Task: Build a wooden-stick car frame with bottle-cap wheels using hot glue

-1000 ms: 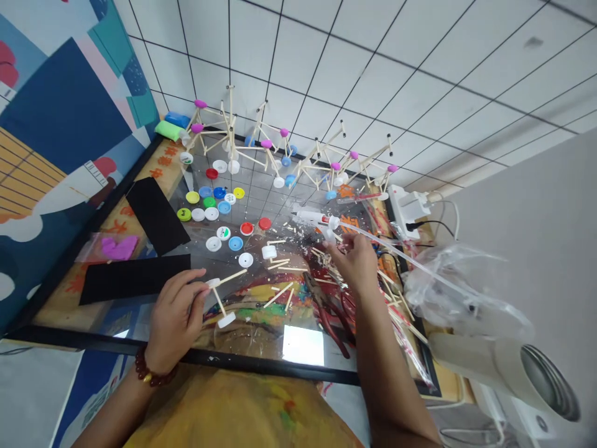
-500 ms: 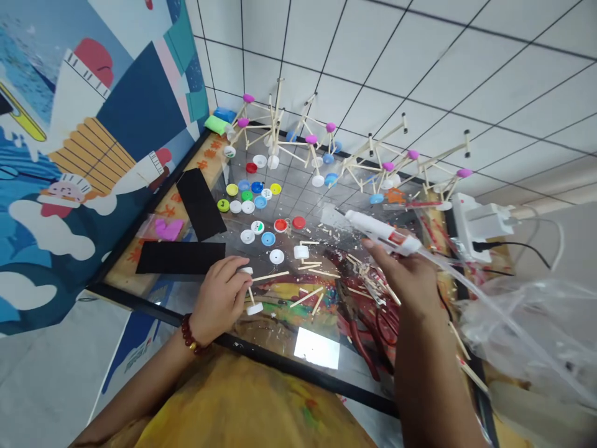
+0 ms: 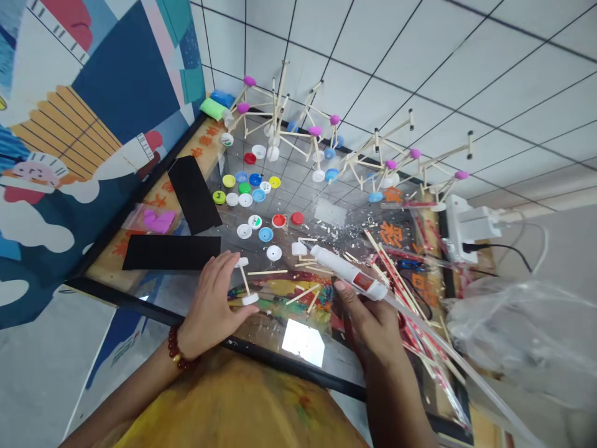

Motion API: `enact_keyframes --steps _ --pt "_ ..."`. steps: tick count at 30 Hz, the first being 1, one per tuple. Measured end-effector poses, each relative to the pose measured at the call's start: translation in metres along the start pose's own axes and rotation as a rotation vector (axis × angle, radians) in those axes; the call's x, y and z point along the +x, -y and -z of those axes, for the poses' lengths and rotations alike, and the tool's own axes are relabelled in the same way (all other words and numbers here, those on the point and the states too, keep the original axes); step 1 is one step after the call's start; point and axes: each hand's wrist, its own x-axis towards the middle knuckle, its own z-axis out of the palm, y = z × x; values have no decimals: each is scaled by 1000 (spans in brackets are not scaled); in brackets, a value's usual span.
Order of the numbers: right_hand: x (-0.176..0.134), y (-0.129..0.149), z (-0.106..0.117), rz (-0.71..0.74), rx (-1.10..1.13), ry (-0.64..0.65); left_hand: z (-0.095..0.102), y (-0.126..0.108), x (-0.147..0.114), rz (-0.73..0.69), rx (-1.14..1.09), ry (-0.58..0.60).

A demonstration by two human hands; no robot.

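Head view: joined stick frames [image 3: 315, 130] stand along 11 to 2 o'clock, while loose caps [image 3: 265, 234] at 10 and loose sticks [image 3: 303, 294] at 6 lie unassembled. At 8, the left hand [image 3: 212, 311] spreads open around a two-capped stick [image 3: 245, 282], any pressure unclear; at 4, the right hand [image 3: 373, 323] grips a glue gun [image 3: 342, 267].

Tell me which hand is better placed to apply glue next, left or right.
Probably the right: the right hand already grips the glue gun, its nozzle pointing forward and left, while the left hand is beside the white-capped stick.
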Motion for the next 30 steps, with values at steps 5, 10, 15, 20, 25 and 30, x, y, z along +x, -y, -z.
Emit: enact_keyframes --steps 5,10,15,20,25,30 --pt "1 -7 24 -79 120 -255 8 10 2 -7 -68 43" --pt "-1 9 27 11 29 -166 6 11 1 39 -122 129" --pt "-4 22 -13 236 -200 299 3 5 3 26 -123 158" --pt "-2 18 -33 250 -202 339 5 5 3 -38 -62 123" --pt "2 15 -39 272 -200 352 4 6 1 -35 -66 122" --pt "5 13 -47 262 -265 385 5 6 2 -37 -78 133"
